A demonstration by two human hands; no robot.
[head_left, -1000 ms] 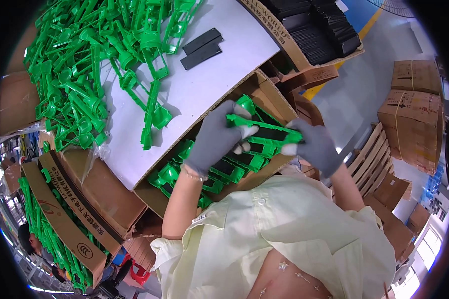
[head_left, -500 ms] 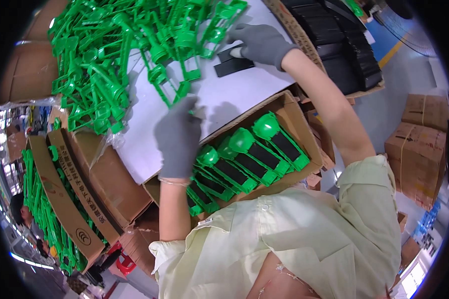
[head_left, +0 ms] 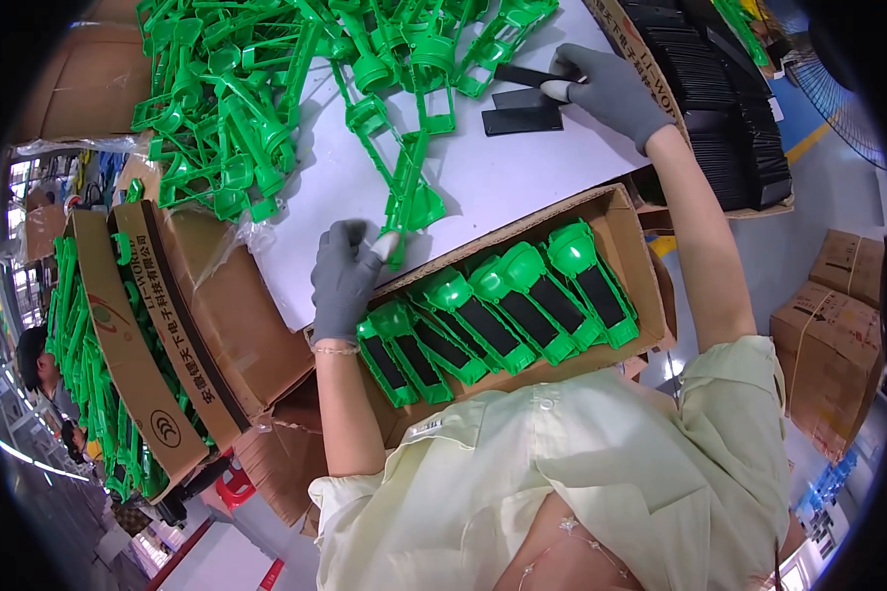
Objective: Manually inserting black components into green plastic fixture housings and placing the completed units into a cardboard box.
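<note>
Fingers and thumb of the right hand (head_left: 613, 94) pinch one end of a thin black strip (head_left: 520, 75), and from my remote seat I see its free end pointing left, toward the heap of green frames (head_left: 232, 108). Just on the near side of it, two loose strips (head_left: 522, 121) lie side by side on the white tabletop (head_left: 301, 266). Over to the left hand (head_left: 345, 281) now: the thumb is right at the near end of a long green frame (head_left: 409, 187), the fingers bent, but I cannot tell whether they actually grip it. That frame lies on the tabletop, pointing away toward the heap. Between table and pale shirt (head_left: 552, 463) I have an open cardboard box (head_left: 650, 315), with a slanting row of filled frames (head_left: 493, 325), each showing a black strip along its green body. Up on the right, I spot a carton of dark pieces (head_left: 710, 89), stacked close together; on the left, another carton (head_left: 133, 345) brims with green parts.
</note>
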